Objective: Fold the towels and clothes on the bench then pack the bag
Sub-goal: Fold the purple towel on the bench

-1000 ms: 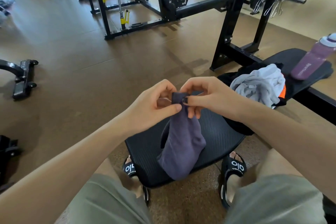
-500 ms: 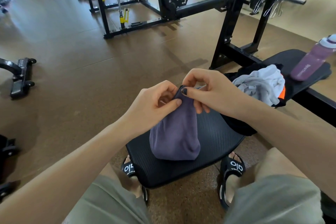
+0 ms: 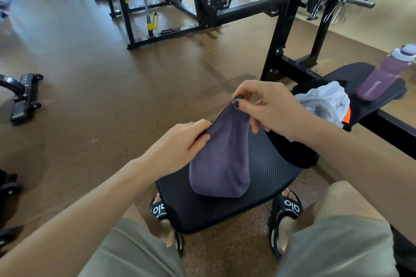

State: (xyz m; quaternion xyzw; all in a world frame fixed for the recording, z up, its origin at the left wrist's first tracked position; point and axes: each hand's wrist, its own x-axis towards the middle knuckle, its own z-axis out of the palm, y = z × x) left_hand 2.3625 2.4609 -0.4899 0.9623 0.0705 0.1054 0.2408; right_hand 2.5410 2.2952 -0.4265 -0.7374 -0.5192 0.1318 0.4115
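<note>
The purple towel (image 3: 221,159) is pinched at its top edge by both hands, left hand (image 3: 182,141) lower and right hand (image 3: 270,108) at the far corner, while its folded bottom rests on the near end of the bench (image 3: 265,177). Corners should probably be matched up before it's laid flat, with the clothes pile (image 3: 324,105) kept out of it on the right

Bare forearms, no sleeves in view. The left hand (image 3: 180,141) wears a thin ring – perhaps silver – and the right hand (image 3: 270,108) has a dark-painted thumbnail. Olive shorts (image 3: 337,245); black slides (image 3: 286,211) with white lettering.
</note>
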